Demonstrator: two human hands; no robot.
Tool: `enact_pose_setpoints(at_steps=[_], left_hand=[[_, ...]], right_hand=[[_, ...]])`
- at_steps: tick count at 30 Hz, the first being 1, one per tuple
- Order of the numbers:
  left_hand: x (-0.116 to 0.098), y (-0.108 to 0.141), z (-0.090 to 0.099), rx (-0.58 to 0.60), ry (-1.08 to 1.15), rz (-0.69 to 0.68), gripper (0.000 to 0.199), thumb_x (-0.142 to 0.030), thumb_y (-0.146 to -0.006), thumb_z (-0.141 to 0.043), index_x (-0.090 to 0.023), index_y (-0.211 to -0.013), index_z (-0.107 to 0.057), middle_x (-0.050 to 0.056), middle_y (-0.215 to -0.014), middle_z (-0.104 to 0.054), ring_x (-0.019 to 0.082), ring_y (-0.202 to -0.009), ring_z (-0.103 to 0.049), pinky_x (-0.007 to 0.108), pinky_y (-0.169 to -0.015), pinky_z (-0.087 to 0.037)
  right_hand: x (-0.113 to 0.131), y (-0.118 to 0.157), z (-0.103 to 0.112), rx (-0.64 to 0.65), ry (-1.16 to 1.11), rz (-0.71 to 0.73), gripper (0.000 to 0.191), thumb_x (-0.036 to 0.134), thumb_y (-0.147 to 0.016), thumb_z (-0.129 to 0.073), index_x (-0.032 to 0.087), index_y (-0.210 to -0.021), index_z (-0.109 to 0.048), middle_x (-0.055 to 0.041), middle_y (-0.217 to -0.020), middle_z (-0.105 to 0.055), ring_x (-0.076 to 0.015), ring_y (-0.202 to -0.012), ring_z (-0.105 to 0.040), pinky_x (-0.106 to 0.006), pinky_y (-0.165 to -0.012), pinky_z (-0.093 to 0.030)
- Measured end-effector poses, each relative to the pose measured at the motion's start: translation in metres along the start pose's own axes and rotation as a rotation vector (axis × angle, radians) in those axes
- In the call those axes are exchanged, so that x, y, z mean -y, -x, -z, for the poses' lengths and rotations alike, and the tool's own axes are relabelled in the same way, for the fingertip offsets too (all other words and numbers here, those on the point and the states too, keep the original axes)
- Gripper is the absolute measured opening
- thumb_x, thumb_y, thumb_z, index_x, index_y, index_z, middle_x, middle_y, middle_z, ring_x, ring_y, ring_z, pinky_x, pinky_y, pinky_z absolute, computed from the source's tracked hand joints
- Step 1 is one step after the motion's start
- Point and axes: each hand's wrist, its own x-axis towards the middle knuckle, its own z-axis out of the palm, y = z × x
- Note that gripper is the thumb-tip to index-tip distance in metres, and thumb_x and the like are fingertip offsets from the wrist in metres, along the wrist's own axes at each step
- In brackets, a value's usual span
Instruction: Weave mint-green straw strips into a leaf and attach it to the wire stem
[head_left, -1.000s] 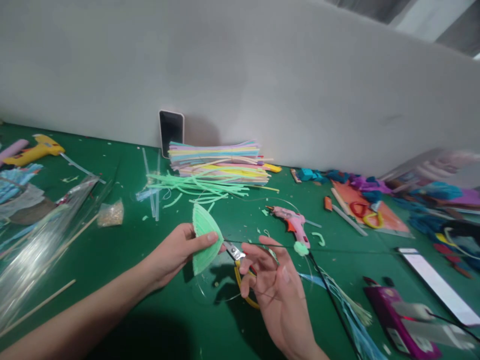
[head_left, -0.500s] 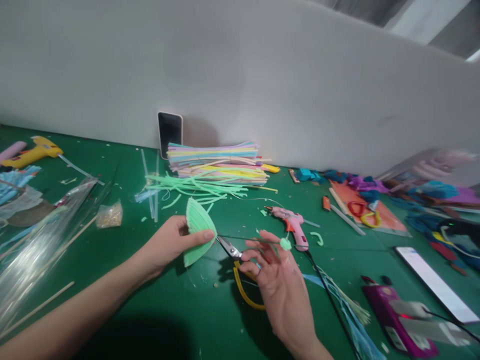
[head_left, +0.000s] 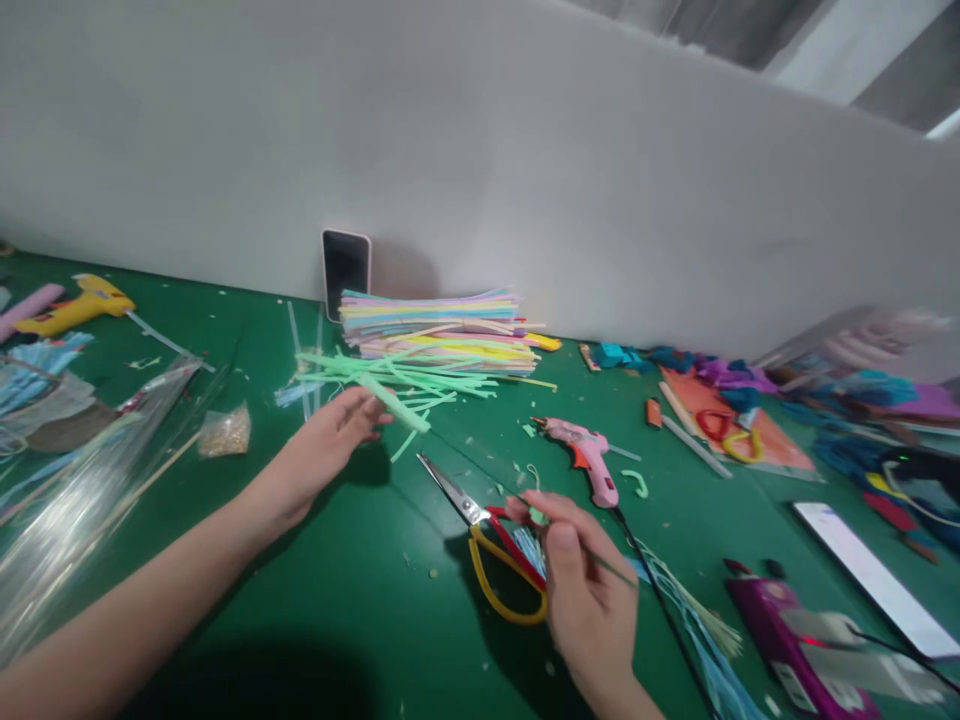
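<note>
My right hand (head_left: 589, 590) pinches a thin dark stem (head_left: 480, 465), with a small green bit at the fingers. At the stem's far end is a pale green ribbed piece (head_left: 401, 408), turned almost edge-on. My left hand (head_left: 337, 440) is beside this piece, its fingers loosely curved and apart; the fingertips are close to it, and whether they touch is unclear. Below the stem, scissors (head_left: 469, 510) with red and yellow handles rest slightly open on the green table (head_left: 337, 600). Loose green pipe cleaners (head_left: 450, 380) lie beyond my left hand.
A bundle of pastel pipe cleaners (head_left: 435, 315) lies at the back by a propped phone (head_left: 346, 270). To the right are a pink glue gun (head_left: 585, 450) with its cord, a flat phone (head_left: 874, 575) and a purple device (head_left: 787, 635). Clear wrap (head_left: 97, 500) covers the left.
The green piece has turned from broadside to edge-on and moved up. My left hand has loosened from it and shifted up slightly. My right hand has rolled over, palm down, around the stem.
</note>
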Motion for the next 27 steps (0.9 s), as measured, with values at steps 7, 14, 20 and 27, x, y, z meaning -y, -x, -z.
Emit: enact_pose_setpoints(at_steps=[7,14,20,27], left_hand=[[-0.019,-0.003,0.015,0.262,0.408,0.170,0.045,-0.046,-0.088,-0.061,-0.012,-0.116,-0.068,0.017,-0.117,-0.071,0.030,-0.111,-0.064,0.043,-0.097,-0.051],[-0.026,0.001,0.027,0.233,0.074,0.253,0.029,-0.027,-0.083,-0.071,-0.018,-0.110,-0.075,0.010,-0.108,-0.075,0.017,-0.089,-0.070,0.022,-0.076,-0.056],[-0.022,-0.001,0.023,0.229,-0.185,0.202,0.033,-0.037,-0.080,-0.072,-0.021,-0.108,-0.075,0.008,-0.097,-0.075,0.017,-0.081,-0.066,0.023,-0.065,-0.050],[-0.018,0.004,0.009,0.263,-0.396,0.039,0.024,-0.042,-0.079,-0.071,-0.024,-0.095,-0.075,0.002,-0.086,-0.075,0.019,-0.081,-0.064,0.026,-0.073,-0.043]], right_hand=[[0.004,-0.001,-0.002,0.566,0.672,0.637,0.061,0.009,-0.090,-0.056,0.032,-0.145,-0.043,-0.0074,-0.119,-0.071,-0.0279,-0.108,-0.065,-0.050,-0.096,-0.052],[0.022,0.000,-0.006,0.701,0.579,0.373,0.063,0.005,-0.078,-0.057,0.032,-0.135,-0.056,-0.0100,-0.135,-0.060,-0.0311,-0.122,-0.058,-0.052,-0.096,-0.053],[0.052,-0.023,0.011,0.623,0.500,0.129,0.046,0.018,-0.083,-0.064,0.038,-0.124,-0.063,-0.0050,-0.143,-0.052,-0.0287,-0.123,-0.057,-0.046,-0.093,-0.056],[0.024,-0.082,-0.023,0.470,0.498,-0.138,0.044,0.046,-0.086,-0.064,0.026,-0.126,-0.061,-0.0100,-0.120,-0.067,-0.0277,-0.105,-0.063,-0.045,-0.086,-0.052]])
